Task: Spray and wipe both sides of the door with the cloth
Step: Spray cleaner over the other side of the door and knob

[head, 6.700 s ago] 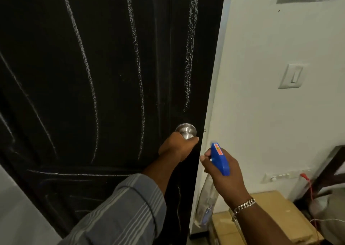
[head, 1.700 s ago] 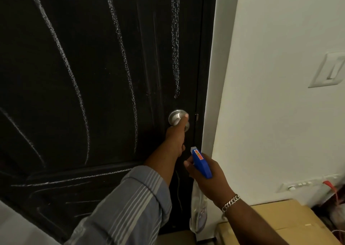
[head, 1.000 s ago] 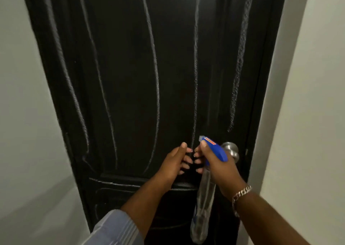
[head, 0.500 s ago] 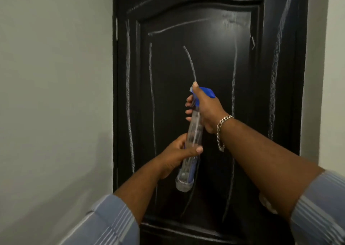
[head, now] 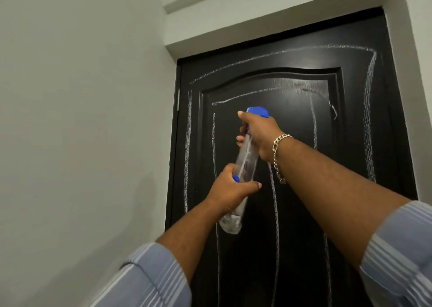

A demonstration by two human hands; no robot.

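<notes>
Head view, tilted upward, close to door (head: 292, 143)

We record the door (head: 292, 129) as black, with a fine wood-grain texture and a low satin sheen; the raised moulding of its panel catches a little light. White chalky lines on its face look dry, powdery and rough-edged. The spray bottle (head: 245, 164) has a clear, glossy plastic body, blurred here, and a smooth blue plastic head at centre frame. The bracelet (head: 278, 152) is polished metal chain, bright and reflective. The sleeves (head: 149, 281), at the lower corners, are woven cloth, matt, pale blue with lighter stripes. The wall (head: 81, 119) at left is painted, smooth and matt.
</notes>
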